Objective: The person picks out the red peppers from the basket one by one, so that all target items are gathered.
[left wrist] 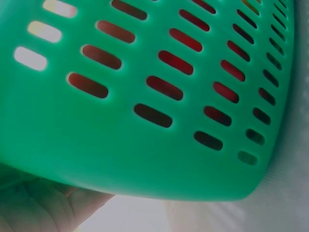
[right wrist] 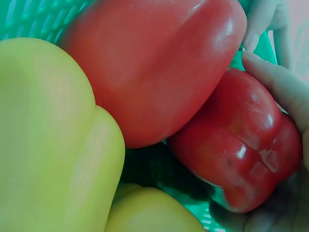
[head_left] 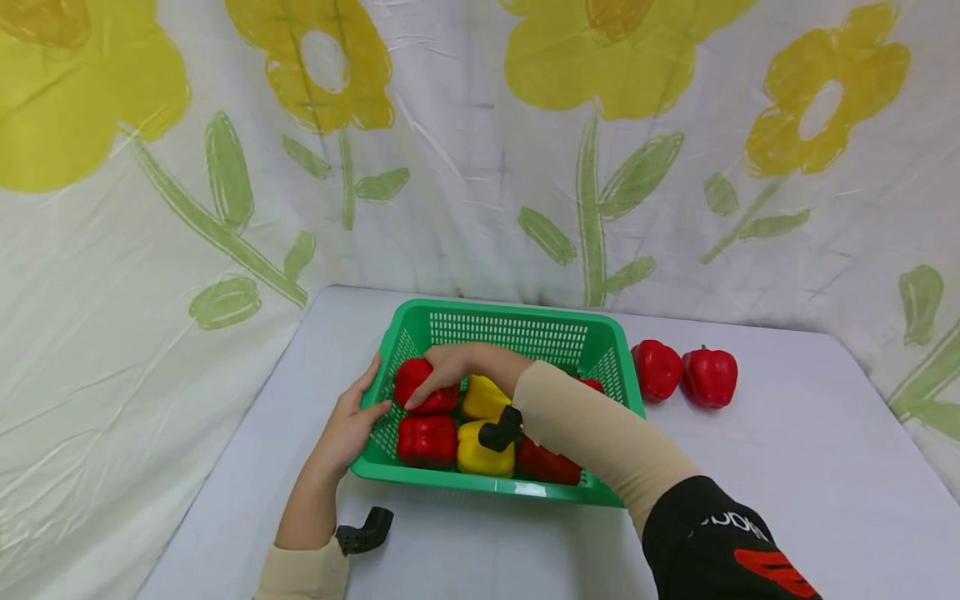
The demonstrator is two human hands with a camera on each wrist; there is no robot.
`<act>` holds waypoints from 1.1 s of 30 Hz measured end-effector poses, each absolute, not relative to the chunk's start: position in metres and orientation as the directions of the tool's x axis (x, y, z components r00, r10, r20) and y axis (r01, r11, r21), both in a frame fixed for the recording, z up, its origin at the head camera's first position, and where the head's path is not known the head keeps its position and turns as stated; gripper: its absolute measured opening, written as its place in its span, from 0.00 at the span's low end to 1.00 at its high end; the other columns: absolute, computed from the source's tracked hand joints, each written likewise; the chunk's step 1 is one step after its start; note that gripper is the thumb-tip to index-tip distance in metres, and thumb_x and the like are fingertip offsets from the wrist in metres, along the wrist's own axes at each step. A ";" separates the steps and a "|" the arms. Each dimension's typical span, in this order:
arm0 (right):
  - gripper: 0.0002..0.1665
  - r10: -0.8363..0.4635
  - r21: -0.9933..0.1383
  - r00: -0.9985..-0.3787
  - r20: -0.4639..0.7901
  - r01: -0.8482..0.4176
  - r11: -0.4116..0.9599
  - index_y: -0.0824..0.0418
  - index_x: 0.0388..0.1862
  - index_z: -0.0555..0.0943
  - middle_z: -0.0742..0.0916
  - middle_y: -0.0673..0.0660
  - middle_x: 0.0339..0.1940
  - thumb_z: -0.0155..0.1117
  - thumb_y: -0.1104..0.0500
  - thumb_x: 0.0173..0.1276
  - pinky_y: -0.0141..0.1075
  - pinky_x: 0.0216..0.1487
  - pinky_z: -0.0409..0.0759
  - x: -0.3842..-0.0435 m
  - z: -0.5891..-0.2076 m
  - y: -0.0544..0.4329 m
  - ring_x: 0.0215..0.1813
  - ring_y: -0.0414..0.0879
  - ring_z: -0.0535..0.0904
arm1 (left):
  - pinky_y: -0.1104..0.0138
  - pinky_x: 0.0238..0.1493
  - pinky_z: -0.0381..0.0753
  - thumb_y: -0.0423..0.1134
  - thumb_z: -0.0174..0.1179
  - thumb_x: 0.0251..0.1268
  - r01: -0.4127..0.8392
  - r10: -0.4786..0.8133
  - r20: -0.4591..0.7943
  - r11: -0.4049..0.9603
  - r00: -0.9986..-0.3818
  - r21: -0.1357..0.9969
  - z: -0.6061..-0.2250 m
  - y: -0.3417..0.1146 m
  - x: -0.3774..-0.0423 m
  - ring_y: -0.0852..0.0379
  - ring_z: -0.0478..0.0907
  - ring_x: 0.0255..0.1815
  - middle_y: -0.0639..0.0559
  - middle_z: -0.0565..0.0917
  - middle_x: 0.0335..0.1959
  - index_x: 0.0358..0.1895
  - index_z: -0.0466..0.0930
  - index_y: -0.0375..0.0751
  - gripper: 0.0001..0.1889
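Note:
A green plastic basket (head_left: pixel 525 492) with slotted walls holds red and yellow bell peppers. At its left end my left hand (head_left: pixel 351 425) grips the rim, thumb over the edge; the left wrist view shows the basket's outer wall (left wrist: pixel 96 150) with part of the palm (left wrist: pixel 43 208) below it. My right hand (head_left: pixel 450 367) reaches into the basket and grips a red bell pepper (right wrist: pixel 241 145) in the back left corner. Beside that pepper lie another red bell pepper (head_left: pixel 426 442) and yellow bell peppers (head_left: pixel 486 450). My right forearm covers part of the basket's right side.
Two red bell peppers, one (head_left: pixel 657 371) close to the basket's right wall and one (head_left: pixel 708 377) farther right, lie on the white table (head_left: pixel 810 433). A white cloth (head_left: pixel 465 200) with painted yellow flowers hangs behind the table.

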State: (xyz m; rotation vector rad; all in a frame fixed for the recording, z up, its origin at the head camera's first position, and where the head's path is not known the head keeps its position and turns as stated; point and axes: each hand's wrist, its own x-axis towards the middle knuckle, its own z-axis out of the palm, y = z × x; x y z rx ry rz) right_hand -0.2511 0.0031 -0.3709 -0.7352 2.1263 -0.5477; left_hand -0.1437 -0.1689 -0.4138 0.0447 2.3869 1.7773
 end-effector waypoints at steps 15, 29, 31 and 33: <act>0.24 -0.718 -0.663 -0.496 -0.488 -0.323 0.675 0.56 0.49 0.74 0.83 0.49 0.39 0.62 0.43 0.61 0.30 0.43 0.78 -0.250 -0.373 0.010 0.43 0.42 0.77 | 0.48 0.67 0.59 0.29 0.43 0.69 -0.068 0.123 -0.105 0.274 -0.987 0.959 -0.414 -0.168 -0.143 0.44 0.44 0.76 0.47 0.48 0.76 0.75 0.43 0.49 0.34; 0.27 -0.708 -0.675 -0.566 -0.422 -0.325 0.662 0.57 0.53 0.71 0.83 0.50 0.43 0.64 0.44 0.60 0.30 0.43 0.78 -0.256 -0.367 0.031 0.45 0.43 0.76 | 0.48 0.68 0.57 0.30 0.44 0.69 -0.085 0.113 -0.122 0.290 -0.986 0.953 -0.413 -0.167 -0.143 0.45 0.43 0.76 0.50 0.47 0.76 0.75 0.43 0.50 0.34; 0.29 -0.701 -0.673 -0.581 -0.414 -0.323 0.666 0.58 0.54 0.71 0.82 0.50 0.44 0.64 0.44 0.59 0.30 0.44 0.78 -0.256 -0.365 0.035 0.46 0.43 0.76 | 0.48 0.69 0.55 0.30 0.44 0.69 -0.089 0.112 -0.126 0.294 -0.986 0.952 -0.413 -0.168 -0.144 0.46 0.42 0.76 0.51 0.46 0.76 0.75 0.42 0.51 0.34; 0.31 -0.694 -0.674 -0.595 -0.407 -0.317 0.667 0.58 0.56 0.70 0.82 0.51 0.45 0.65 0.44 0.59 0.30 0.44 0.78 -0.257 -0.363 0.039 0.47 0.44 0.75 | 0.48 0.70 0.54 0.31 0.44 0.69 -0.088 0.115 -0.127 0.293 -0.985 0.952 -0.413 -0.168 -0.144 0.46 0.41 0.77 0.52 0.45 0.76 0.75 0.41 0.51 0.34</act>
